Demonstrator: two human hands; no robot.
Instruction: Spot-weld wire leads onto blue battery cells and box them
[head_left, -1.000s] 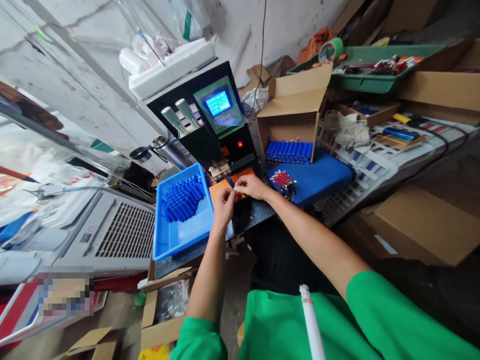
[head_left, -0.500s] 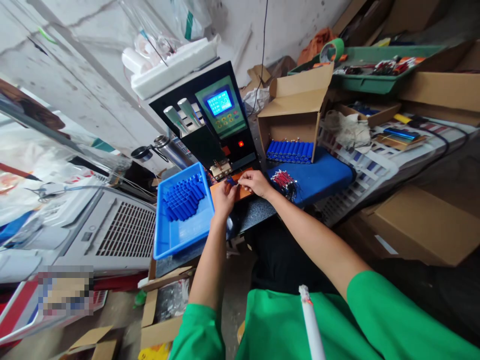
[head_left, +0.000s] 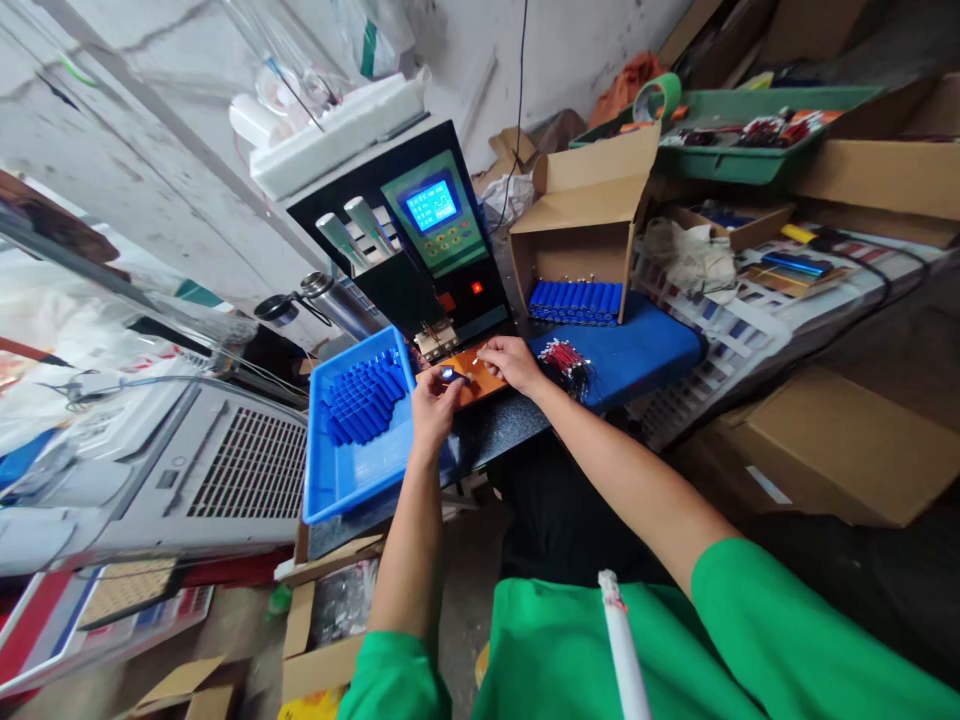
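My left hand (head_left: 433,405) is closed round a blue battery cell (head_left: 454,377), whose bright end shows beside the fingers. Just to the right, my right hand (head_left: 511,362) is closed in a pinch at a small pale piece (head_left: 478,358), too small to make out. Both hands are over an orange board (head_left: 480,386) in front of a black spot welder (head_left: 491,300) with a lit screen. The welder's electrode block (head_left: 436,342) sits just behind the hands. Red and black wires with white ends (head_left: 564,362) lie bundled right of my right wrist.
A blue tray (head_left: 360,490) of battery cells stands at left. An open cardboard box (head_left: 574,240) at right holds wired cells. Behind are a steel flask (head_left: 330,295) and a green tray (head_left: 757,168). A cigarette (head_left: 626,655) juts up from below.
My left hand has moved left and slightly down with the battery cell, opening a gap from my right hand. The right hand stays near the board, still pinching. The view has shifted slightly.
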